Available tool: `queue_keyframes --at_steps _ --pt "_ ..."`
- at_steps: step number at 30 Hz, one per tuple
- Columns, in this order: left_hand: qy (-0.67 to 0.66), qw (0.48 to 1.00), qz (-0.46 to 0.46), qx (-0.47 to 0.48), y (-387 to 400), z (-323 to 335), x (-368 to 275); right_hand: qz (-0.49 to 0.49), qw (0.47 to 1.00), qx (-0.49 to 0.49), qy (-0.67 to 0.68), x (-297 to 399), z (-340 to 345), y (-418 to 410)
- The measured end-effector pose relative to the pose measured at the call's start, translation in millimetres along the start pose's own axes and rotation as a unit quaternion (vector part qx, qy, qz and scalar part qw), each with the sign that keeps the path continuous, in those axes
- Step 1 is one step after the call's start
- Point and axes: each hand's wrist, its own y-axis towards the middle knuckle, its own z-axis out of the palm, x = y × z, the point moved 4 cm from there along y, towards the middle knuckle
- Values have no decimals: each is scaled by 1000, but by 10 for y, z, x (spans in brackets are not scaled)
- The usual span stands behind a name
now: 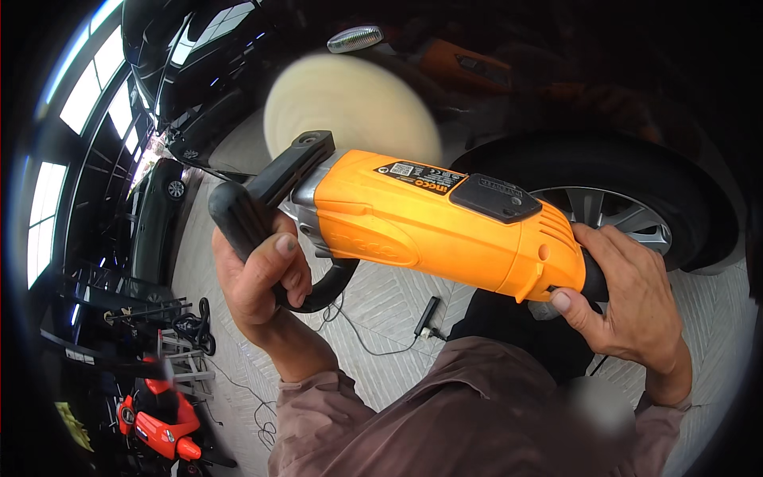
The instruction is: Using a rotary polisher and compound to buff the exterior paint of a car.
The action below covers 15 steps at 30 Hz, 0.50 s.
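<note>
An orange Ingco angle polisher [417,220] is held across in front of me. My left hand [268,280] is wrapped around its black D-shaped handle [229,217]. At the tool's rear end, my right hand [632,298] grips the body, thumb below and fingers over the top. The round pale polishing pad [351,107] looks blurred, as if spinning. Behind it rises a glossy black car body panel [536,53] that mirrors the tool. Whether pad and panel touch, I cannot tell. A clear side marker lamp [355,39] sits on the panel just beyond the pad.
A car wheel [614,208] stands close behind the tool's rear. Below, a black cable connector [427,316] and thin cords lie on the grey patterned floor [381,310]. To the left are a red scooter [161,423], a metal stepladder [185,364] and another dark car [158,220].
</note>
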Motion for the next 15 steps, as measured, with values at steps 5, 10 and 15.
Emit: queue_keyframes --at_steps 5,10,15 --pt "-13 1000 -7 -2 -67 167 -45 3 1000 3 14 -76 -132 -110" --pt "-42 998 -29 27 -187 484 -147 1 999 -28 -46 -190 -323 -419" --pt "-40 998 -11 45 -320 749 -268 8 997 -59 -45 -321 -459 -711"
